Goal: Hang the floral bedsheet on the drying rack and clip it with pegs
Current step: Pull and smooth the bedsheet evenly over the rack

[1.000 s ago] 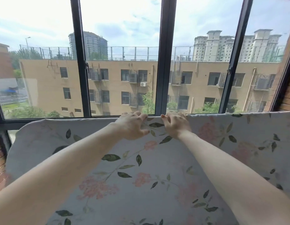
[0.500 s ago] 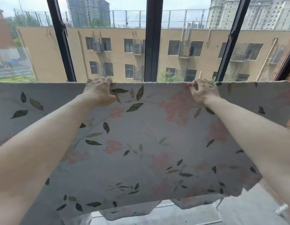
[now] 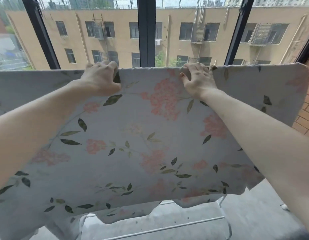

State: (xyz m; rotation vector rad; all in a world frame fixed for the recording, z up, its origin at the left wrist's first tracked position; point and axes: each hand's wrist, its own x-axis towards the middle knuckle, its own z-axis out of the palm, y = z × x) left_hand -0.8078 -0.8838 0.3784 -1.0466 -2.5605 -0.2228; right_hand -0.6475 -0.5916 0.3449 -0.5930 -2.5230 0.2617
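Observation:
The floral bedsheet (image 3: 150, 135), pale grey with pink blossoms and dark green leaves, hangs spread across the view with its folded top edge level in front of the window. My left hand (image 3: 101, 77) grips that top edge left of centre, fingers curled over it. My right hand (image 3: 197, 78) grips the same edge right of centre. The top bar of the drying rack is hidden under the fold. White lower bars of the rack (image 3: 167, 227) show beneath the sheet's hem. No pegs are in view.
Dark window frames (image 3: 146, 32) stand just behind the sheet, with a tan building outside. A brick wall (image 3: 306, 115) is close on the right. Grey floor (image 3: 202, 220) lies below the rack.
My hands have slid apart along the top edge, from touching at the centre to well separated. The view has tipped downward, so the hem and rack bars now show.

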